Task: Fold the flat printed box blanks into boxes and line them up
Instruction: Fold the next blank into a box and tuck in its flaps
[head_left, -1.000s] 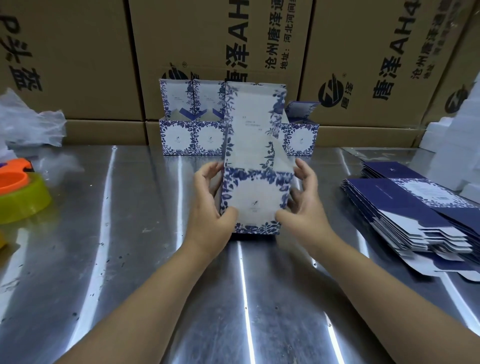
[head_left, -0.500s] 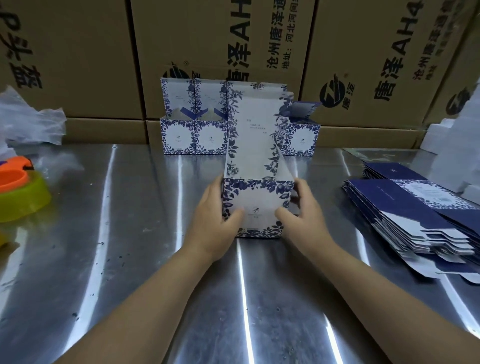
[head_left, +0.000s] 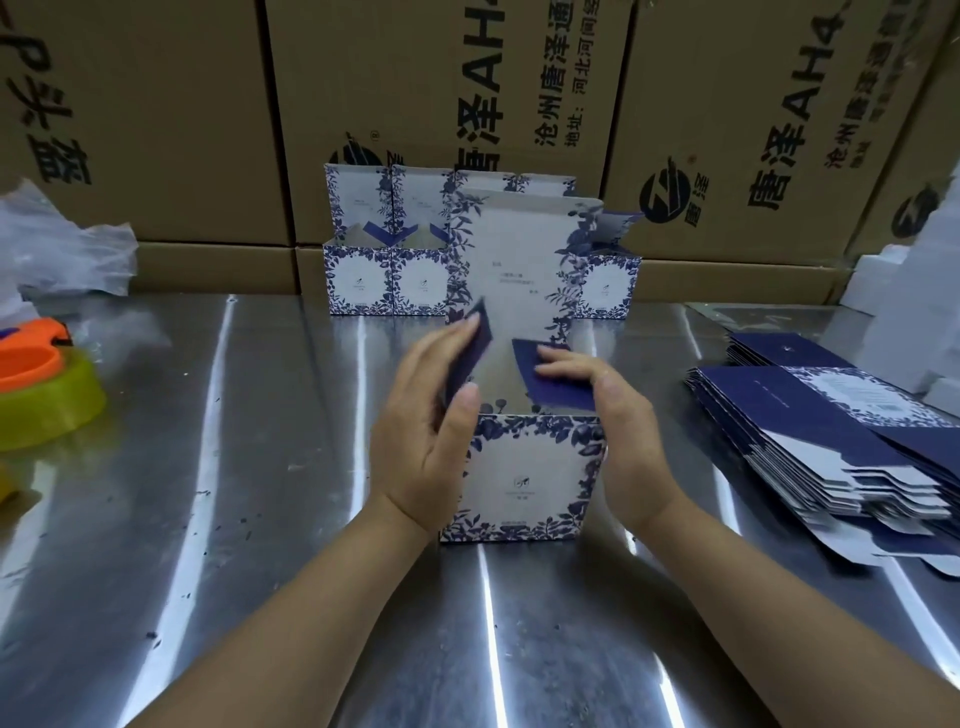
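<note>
One half-folded box (head_left: 524, 483) stands between two hands, left hand (head_left: 421, 431) and right hand (head_left: 618, 431). Behind it are five finished boxes (head_left: 358, 280), two mostly hidden. Right of it lies one stack of flat blanks (head_left: 831, 431), too many to count.

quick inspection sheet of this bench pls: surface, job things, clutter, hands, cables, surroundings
Surface: metal table, shiny, with dark specks.
Job's things: box upright in front, lid panel raised; folded boxes in a row at the back; flat blanks stacked on the right.
Clutter: plastic bag and an orange and yellow-green plastic item on the left.
Grippers: left hand pushes the left flap with straight fingers; right hand presses the right flap inward.
Cables: nothing seen.
Surroundings: brown cartons stacked behind; white foam blocks at far right.
</note>
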